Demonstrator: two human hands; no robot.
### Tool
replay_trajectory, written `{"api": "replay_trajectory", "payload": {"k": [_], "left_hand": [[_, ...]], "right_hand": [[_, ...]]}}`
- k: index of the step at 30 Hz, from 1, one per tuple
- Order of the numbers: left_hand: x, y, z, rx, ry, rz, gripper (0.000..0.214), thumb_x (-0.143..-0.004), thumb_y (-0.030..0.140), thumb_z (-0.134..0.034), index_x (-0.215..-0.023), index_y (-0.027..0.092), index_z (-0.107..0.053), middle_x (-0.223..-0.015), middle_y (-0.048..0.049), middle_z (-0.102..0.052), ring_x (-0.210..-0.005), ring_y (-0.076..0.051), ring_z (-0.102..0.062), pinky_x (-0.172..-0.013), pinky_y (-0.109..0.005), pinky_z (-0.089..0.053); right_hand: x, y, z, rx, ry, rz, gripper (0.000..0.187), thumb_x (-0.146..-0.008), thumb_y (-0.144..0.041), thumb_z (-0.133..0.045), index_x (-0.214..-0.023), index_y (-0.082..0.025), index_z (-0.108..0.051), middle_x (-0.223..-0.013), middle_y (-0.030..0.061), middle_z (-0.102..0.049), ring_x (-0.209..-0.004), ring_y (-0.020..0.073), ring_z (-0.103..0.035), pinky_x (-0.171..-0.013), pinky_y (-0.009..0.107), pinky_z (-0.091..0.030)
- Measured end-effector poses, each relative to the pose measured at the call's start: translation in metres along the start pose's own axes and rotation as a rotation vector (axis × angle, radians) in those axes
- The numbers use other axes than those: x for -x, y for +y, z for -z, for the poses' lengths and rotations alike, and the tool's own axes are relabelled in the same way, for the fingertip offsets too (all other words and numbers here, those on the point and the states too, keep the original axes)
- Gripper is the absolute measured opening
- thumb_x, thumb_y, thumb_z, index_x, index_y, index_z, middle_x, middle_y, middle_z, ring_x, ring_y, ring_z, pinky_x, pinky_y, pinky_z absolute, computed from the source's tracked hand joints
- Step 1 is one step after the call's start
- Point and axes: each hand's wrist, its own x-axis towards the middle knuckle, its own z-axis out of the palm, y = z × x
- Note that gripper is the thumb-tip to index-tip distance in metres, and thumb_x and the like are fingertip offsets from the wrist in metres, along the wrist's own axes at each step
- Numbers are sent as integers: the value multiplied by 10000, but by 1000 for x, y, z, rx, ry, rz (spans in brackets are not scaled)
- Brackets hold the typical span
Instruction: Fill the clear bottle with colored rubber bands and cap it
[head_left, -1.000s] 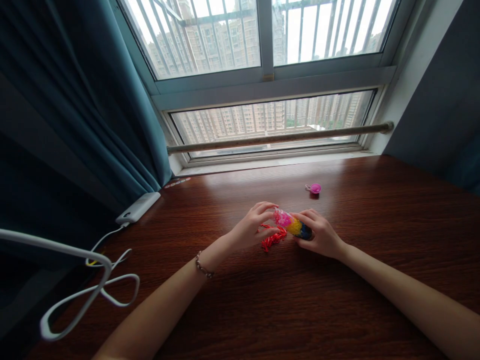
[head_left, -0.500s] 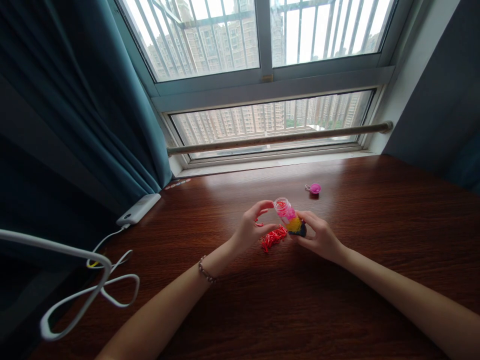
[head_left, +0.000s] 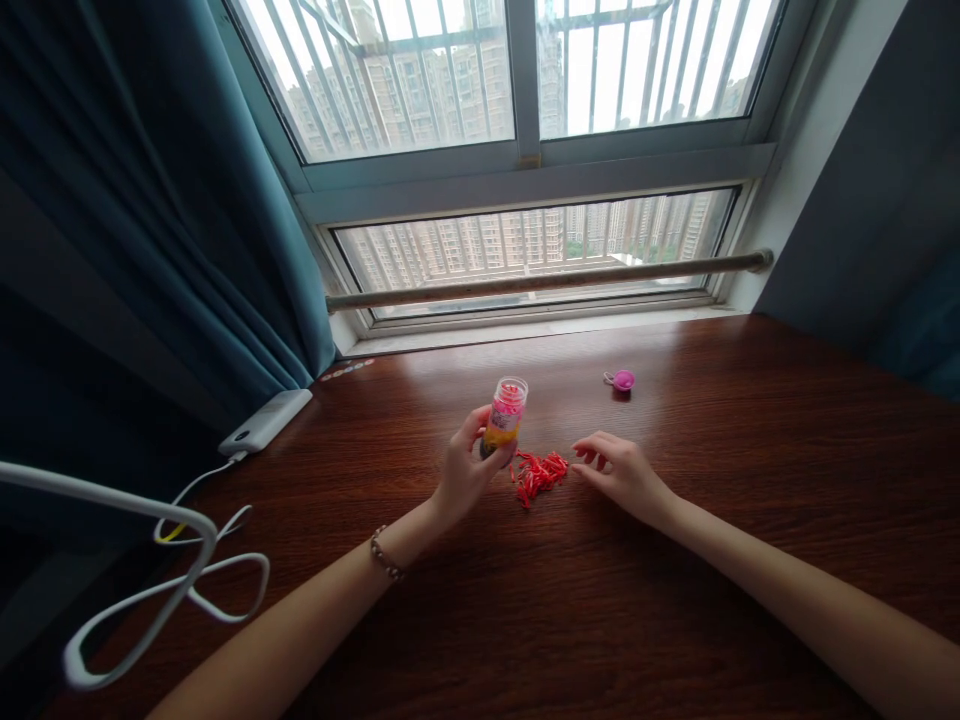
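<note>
A small clear jar (head_left: 507, 412) with pink, yellow and dark layers of small pieces is in my left hand (head_left: 465, 467). Its mouth is uncovered and it leans slightly to the right, held above the table. Just right of the jar, a loose pile of small red strips (head_left: 538, 476) lies on the wood; what they are exactly is too small to tell. My right hand (head_left: 616, 474) rests low at the pile's right side, fingers bent and apart, with nothing visible in them. A pink lid with a loop (head_left: 623, 380) lies farther back.
The brown wooden table (head_left: 675, 600) reaches to the window with its metal rail (head_left: 547, 285). A white power bank (head_left: 266, 422) with a white cable (head_left: 225, 590) is on the left, below a blue curtain (head_left: 247, 250).
The jar has passed from my right hand to my left and moved left, now more upright. My right hand has let go and sits beside the red pile.
</note>
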Motion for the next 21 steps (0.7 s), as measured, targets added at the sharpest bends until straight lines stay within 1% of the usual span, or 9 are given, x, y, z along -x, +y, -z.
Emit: {"api": "replay_trajectory", "payload": {"k": [3, 5, 8, 10, 11, 13, 17, 19, 21], "left_hand": [[9, -17, 18, -219, 3, -46, 382, -736, 294, -629, -1073, 162, -505, -958, -56, -575, -840, -166, -548, -736, -267, -442], [13, -25, 24, -290, 7, -58, 368, -735, 293, -630, -1061, 164, -521, -966, -59, -574, -870, -178, -541, -758, -276, -434], [14, -29, 25, -297, 12, -29, 359, -752, 305, -610, -1074, 170, -523, -966, -58, -582, -882, -185, -546, -761, -280, -437], [14, -27, 23, -285, -3, -16, 364, -757, 313, -603, -1083, 171, -523, -969, -61, -585, -887, -192, -549, -770, -291, -440], [14, -26, 22, -283, -16, -17, 365, -759, 315, -601, -1085, 171, -524, -971, -63, -584, -892, -196, -549, -782, -302, -440], [14, -25, 21, -289, -37, -28, 367, -760, 311, -601, -1094, 176, -527, -984, -69, -581, -909, -204, -545, -813, -328, -433], [14, -28, 23, -334, -58, -33, 403, -741, 304, -623, -1120, 208, -526, -1041, -72, -568, -964, -222, -528, -867, -374, -406], [14, -31, 24, -371, -41, -19, 438, -716, 309, -647, -1125, 218, -520, -1048, -66, -565, -971, -224, -523, -864, -375, -404], [13, -34, 25, -408, -18, -12, 428, -705, 303, -656, -1103, 217, -526, -1040, -58, -566, -960, -219, -523, -850, -365, -409]], "right_hand": [[-8, 1, -9, 136, -77, -64, 158, -752, -266, -645, -872, -169, -612, -774, 34, -569, -652, 151, -555, -589, 248, -464], [-18, -4, -14, 239, -131, -103, 147, -719, -274, -668, -807, -164, -626, -763, 41, -575, -657, 160, -559, -599, 249, -451], [-40, -15, -17, 377, -270, -178, 84, -658, -230, -681, -666, -163, -631, -696, 52, -597, -628, 179, -568, -546, 241, -416], [-53, -21, -18, 410, -382, -242, 39, -614, -160, -672, -636, -168, -642, -643, 50, -614, -595, 184, -574, -495, 230, -382], [-57, -22, -19, 409, -415, -263, 58, -601, -130, -663, -640, -172, -651, -629, 47, -621, -584, 184, -578, -479, 226, -369], [-61, -22, -20, 393, -417, -253, 104, -593, -99, -643, -652, -182, -665, -630, 41, -636, -587, 183, -586, -479, 222, -362], [-55, -12, -24, 333, -324, -163, 105, -619, -105, -611, -643, -188, -671, -620, 22, -638, -588, 167, -584, -523, 224, -382], [-52, -5, -26, 265, -299, -164, 95, -625, -110, -607, -634, -180, -670, -603, 12, -633, -572, 153, -577, -518, 217, -382], [-52, 2, -27, 167, -281, -190, 85, -618, -108, -611, -631, -168, -670, -596, 5, -635, -566, 144, -575, -508, 209, -383]]}}
